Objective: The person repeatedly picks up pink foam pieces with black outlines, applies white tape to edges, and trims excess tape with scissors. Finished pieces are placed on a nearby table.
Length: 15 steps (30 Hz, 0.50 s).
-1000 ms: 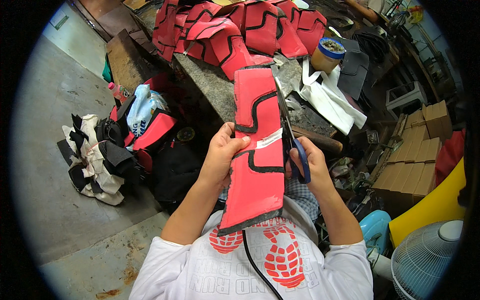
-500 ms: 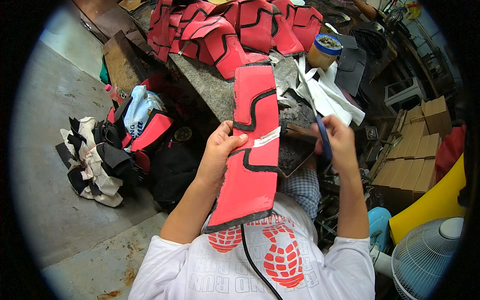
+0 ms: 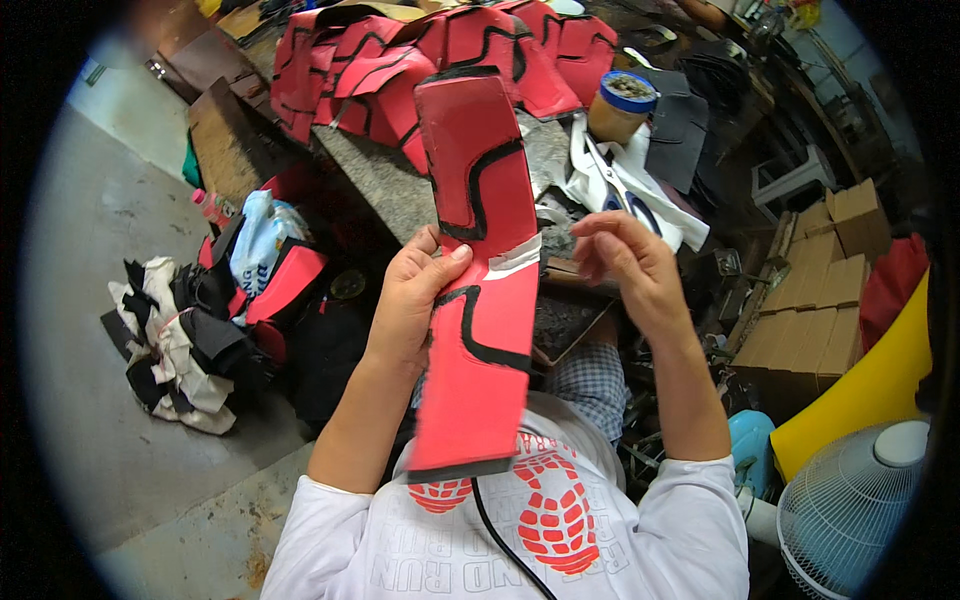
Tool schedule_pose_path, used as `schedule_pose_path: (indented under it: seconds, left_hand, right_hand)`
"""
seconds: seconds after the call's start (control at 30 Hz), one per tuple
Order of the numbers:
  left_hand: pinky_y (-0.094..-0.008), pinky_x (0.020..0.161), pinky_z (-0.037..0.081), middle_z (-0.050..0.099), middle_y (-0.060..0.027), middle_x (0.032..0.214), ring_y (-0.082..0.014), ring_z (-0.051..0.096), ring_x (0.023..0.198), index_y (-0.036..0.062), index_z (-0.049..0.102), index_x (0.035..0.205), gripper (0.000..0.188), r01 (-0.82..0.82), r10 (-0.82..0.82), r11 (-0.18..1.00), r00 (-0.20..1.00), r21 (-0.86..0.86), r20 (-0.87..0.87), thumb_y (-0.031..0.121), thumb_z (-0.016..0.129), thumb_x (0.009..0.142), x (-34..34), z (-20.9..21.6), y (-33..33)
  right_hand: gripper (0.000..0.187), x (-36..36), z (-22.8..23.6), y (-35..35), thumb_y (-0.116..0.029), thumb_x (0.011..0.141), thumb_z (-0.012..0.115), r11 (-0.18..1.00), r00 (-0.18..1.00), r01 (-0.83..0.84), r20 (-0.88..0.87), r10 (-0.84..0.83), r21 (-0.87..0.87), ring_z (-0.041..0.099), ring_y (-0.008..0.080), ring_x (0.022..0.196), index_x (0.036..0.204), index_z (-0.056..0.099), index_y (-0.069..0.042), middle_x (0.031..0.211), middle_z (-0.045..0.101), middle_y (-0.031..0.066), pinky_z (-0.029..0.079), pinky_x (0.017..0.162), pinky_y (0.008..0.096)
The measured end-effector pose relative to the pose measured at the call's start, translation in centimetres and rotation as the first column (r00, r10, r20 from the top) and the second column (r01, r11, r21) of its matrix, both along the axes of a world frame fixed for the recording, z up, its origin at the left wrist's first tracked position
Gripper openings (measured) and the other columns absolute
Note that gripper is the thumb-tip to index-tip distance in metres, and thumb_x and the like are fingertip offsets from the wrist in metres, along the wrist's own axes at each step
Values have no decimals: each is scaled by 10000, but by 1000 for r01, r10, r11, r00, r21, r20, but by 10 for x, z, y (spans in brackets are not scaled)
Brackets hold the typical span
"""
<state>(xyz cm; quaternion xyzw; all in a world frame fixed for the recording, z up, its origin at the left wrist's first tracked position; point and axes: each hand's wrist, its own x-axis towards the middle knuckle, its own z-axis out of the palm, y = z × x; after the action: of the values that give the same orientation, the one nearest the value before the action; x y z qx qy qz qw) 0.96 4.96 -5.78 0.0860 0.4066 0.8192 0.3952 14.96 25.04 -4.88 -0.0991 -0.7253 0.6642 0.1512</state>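
The left hand [image 3: 415, 290] grips a long red panel [image 3: 480, 290] by its left edge, thumb pressed flat on the front face and fingers wrapped behind. The panel is a stiff, smooth sheet, roughly rectangular with rounded upper corners, held upright in front of the chest, its lower end over the white printed shirt [image 3: 540, 530]. Wavy black bands curve across its matte red surface, and a strip of white tape [image 3: 512, 258] crosses it near the middle. The right hand [image 3: 625, 262] hovers just beside the panel's right edge, empty, its fingers loosely curled and not touching the sheet. Beyond it, a pair of scissors [image 3: 612, 188] with dark handles lies on white cloth [image 3: 655, 215] on the speckled stone worktop [image 3: 385, 185]. More red panels [image 3: 400, 50] with the same black curves are heaped at the far end of the worktop, beside a round tub [image 3: 620, 105] with a blue rim. Down on the left, a heap of black and white fabric scraps [image 3: 180, 340] sits on the concrete floor [image 3: 90, 260]. Brown cardboard boxes [image 3: 825, 280] are stacked on the right, near a white fan [image 3: 850, 520].
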Motion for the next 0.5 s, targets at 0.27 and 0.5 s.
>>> schedule_pose_path:
  seconds: [0.27,0.5]
  left_hand:
    - [-214,300,284,488,17,564,-62,356,329,85,558,1090,303,692,-746,665,620,281,242,373,565,996,28,-10,37]
    - [-239,484,450,613,-33,776,-95,559,543,20,625,992,402,662,-660,746,749,-74,47,408,520,1007,45,-5,57]
  right_hand:
    - [789,-3,-15,-22,-634,933,493,934,978,-195,15,209,-298,515,215,1254,1358,504,31,1334,568,128,365,1083,371]
    - [278,-3,25,28,-322,993,564,756,883,330,-99,-460,-565,643,167,847,1048,627,-57,970,671,71,534,809,329]
